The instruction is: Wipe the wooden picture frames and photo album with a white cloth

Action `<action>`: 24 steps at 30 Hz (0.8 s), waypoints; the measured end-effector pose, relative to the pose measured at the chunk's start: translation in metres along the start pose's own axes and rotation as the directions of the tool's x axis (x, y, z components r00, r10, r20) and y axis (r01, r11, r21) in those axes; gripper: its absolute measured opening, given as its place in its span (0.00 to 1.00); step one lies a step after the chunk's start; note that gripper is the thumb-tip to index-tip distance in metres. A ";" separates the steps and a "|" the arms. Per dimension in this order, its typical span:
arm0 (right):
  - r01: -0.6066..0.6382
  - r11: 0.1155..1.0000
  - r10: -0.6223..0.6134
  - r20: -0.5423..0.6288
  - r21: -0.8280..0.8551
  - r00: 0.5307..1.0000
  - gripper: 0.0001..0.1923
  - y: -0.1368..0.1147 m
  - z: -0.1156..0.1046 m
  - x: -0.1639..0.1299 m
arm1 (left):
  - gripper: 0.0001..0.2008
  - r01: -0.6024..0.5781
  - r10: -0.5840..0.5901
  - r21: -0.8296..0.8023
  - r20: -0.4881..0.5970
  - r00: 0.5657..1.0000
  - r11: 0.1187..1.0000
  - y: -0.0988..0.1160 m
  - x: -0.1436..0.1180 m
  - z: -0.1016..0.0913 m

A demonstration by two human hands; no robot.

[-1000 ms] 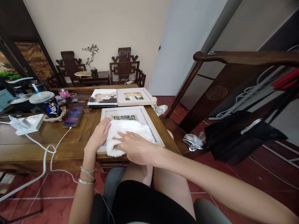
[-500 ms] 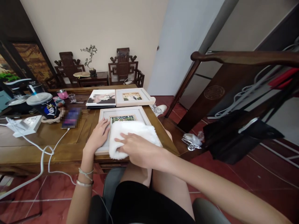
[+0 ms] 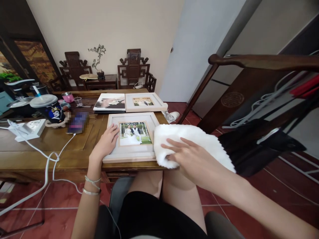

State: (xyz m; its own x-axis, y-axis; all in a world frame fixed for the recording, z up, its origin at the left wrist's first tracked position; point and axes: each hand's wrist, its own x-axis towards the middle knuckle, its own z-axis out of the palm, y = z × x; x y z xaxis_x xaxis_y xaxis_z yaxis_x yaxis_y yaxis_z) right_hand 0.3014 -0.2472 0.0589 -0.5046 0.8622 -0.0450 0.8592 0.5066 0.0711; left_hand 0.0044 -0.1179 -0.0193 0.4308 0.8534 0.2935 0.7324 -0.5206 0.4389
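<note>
The wooden table [image 3: 74,153] lay under and beyond both hands, and past it, well ahead of them, stood two carved wooden chairs [image 3: 133,64]. Two pale shadow-box frames were on the tabletop: the near frame [image 3: 129,159] between the hands, and the far frame [image 3: 147,109] ahead of them, just beside one white-edged picture panel [image 3: 111,101]. The single white plush cloth [image 3: 191,132] had just shifted: half a second earlier it covered the lower part of the near frame, and now it lay under the right hand [image 3: 190,159] at the frame's right side and out past the table edge. That left the one wedding photograph [image 3: 136,133] inside fully uncovered. The right hand gripped the cloth, fingers spread on top and thumb tucked into its front fold; the left hand [image 3: 106,142], well apart from it, had stayed flat along the frame's left side, clasping nothing. Left of that hand were one power strip [image 3: 30,129], one lidded drink cup [image 3: 53,114] and one phone [image 3: 77,122].
</note>
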 end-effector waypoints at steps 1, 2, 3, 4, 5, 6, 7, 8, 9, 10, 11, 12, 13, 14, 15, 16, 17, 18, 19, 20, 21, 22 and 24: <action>-0.021 1.000 0.021 0.010 -0.001 1.000 0.23 0.005 0.001 0.000 | 0.24 -0.003 0.003 0.000 0.002 1.000 1.000 0.000 0.000 0.000; -0.042 0.999 0.042 0.014 0.003 0.999 0.23 0.010 0.002 0.002 | 0.23 -0.007 0.007 -0.001 0.002 1.000 1.000 0.001 0.000 0.000; -0.059 0.998 0.058 0.015 0.009 0.998 0.24 0.014 0.003 0.006 | 0.23 -0.010 0.010 -0.003 0.000 1.000 1.000 0.001 0.000 0.000; -0.073 0.997 0.073 0.014 0.012 0.997 0.24 0.018 0.002 0.011 | 0.23 -0.013 0.013 -0.005 -0.002 1.000 1.000 0.001 0.000 0.000; -0.089 0.996 0.088 0.012 0.009 0.996 0.25 0.021 0.002 0.017 | 0.22 -0.015 0.015 -0.006 -0.002 1.000 1.000 0.001 0.000 -0.001; -0.105 0.994 0.105 0.010 -0.001 0.994 0.25 0.025 0.002 0.025 | 0.22 -0.016 0.016 -0.006 0.000 1.000 1.000 0.001 0.000 -0.001; -0.123 0.992 0.123 0.005 -0.013 0.992 0.25 0.028 0.002 0.033 | 0.22 -0.019 0.019 -0.006 0.001 1.000 1.000 0.000 0.000 -0.001; -0.142 0.990 0.142 -0.003 -0.023 0.990 0.26 0.032 0.002 0.041 | 0.22 -0.023 0.023 -0.007 0.000 1.000 1.000 0.000 0.000 -0.001; -0.167 0.986 0.166 -0.014 -0.029 0.986 0.26 0.036 0.003 0.049 | 0.22 -0.029 0.029 -0.008 -0.002 1.000 1.000 -0.001 0.000 -0.001; -0.193 0.981 0.192 -0.025 -0.027 0.981 0.27 0.040 0.005 0.058 | 0.22 -0.035 0.035 -0.010 -0.005 0.999 0.999 -0.002 0.000 -0.001; -0.217 0.976 0.216 -0.035 -0.017 0.976 0.27 0.046 0.007 0.066 | 0.22 -0.041 0.041 -0.013 -0.009 0.999 0.999 -0.002 0.000 -0.001; -0.235 0.972 0.235 -0.044 -0.002 0.971 0.27 0.052 0.009 0.075 | 0.22 -0.044 0.044 -0.014 -0.011 0.999 0.999 -0.002 0.000 -0.001; -0.248 0.969 0.248 -0.052 0.016 0.967 0.27 0.058 0.010 0.083 | 0.22 -0.045 0.044 -0.015 -0.012 0.999 0.999 -0.003 0.000 -0.001; -0.256 0.966 0.258 -0.055 0.037 0.965 0.27 0.064 0.011 0.091 | 0.23 -0.042 0.042 -0.014 -0.012 0.999 0.999 -0.003 0.000 0.000; -0.264 0.963 0.267 -0.055 0.058 0.962 0.28 0.070 0.011 0.100 | 0.23 -0.038 0.038 -0.011 -0.011 0.999 0.999 -0.003 0.000 0.000; -0.274 0.959 0.278 -0.056 0.073 0.959 0.28 0.075 0.010 0.110 | 0.23 -0.033 0.033 -0.009 -0.009 0.999 0.999 -0.003 0.000 0.000; -0.288 0.954 0.293 -0.062 0.084 0.954 0.29 0.078 0.008 0.120 | 0.24 -0.029 0.029 -0.006 -0.008 1.000 1.000 -0.003 0.000 0.000; -0.300 0.950 0.306 -0.073 0.088 0.949 0.29 0.079 0.005 0.130 | 0.24 -0.026 0.026 -0.005 -0.007 1.000 1.000 -0.003 -0.001 0.000; -0.302 0.949 0.310 -0.094 0.087 0.946 0.29 0.076 0.001 0.142 | 0.24 -0.023 0.023 -0.005 -0.006 1.000 1.000 -0.003 -0.001 0.000; -0.285 0.955 0.293 -0.128 0.079 0.947 0.29 0.072 -0.003 0.153 | 0.24 -0.021 0.021 -0.005 -0.006 1.000 1.000 -0.003 -0.001 0.000; -0.243 0.968 0.251 -0.163 0.070 0.954 0.28 0.064 -0.006 0.165 | 0.24 -0.020 0.020 -0.005 -0.006 1.000 1.000 -0.003 -0.001 0.000; -0.164 0.985 0.171 -0.195 0.051 0.966 0.27 0.054 -0.009 0.176 | 0.24 -0.020 0.020 -0.006 -0.007 1.000 1.000 -0.003 -0.001 -0.001; 0.048 0.998 -0.054 -0.237 -0.030 0.970 0.27 0.030 -0.011 0.197 | 0.24 -0.022 0.022 -0.009 -0.008 1.000 1.000 -0.003 0.000 -0.001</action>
State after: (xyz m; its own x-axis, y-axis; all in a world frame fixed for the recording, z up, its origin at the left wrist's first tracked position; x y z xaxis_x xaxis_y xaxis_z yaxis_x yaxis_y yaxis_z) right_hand 0.2269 -0.0626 0.0630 -0.5554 0.8098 0.1892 0.8313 0.5470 0.0991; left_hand 0.0015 -0.1168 -0.0196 0.4430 0.8413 0.3098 0.7178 -0.5399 0.4397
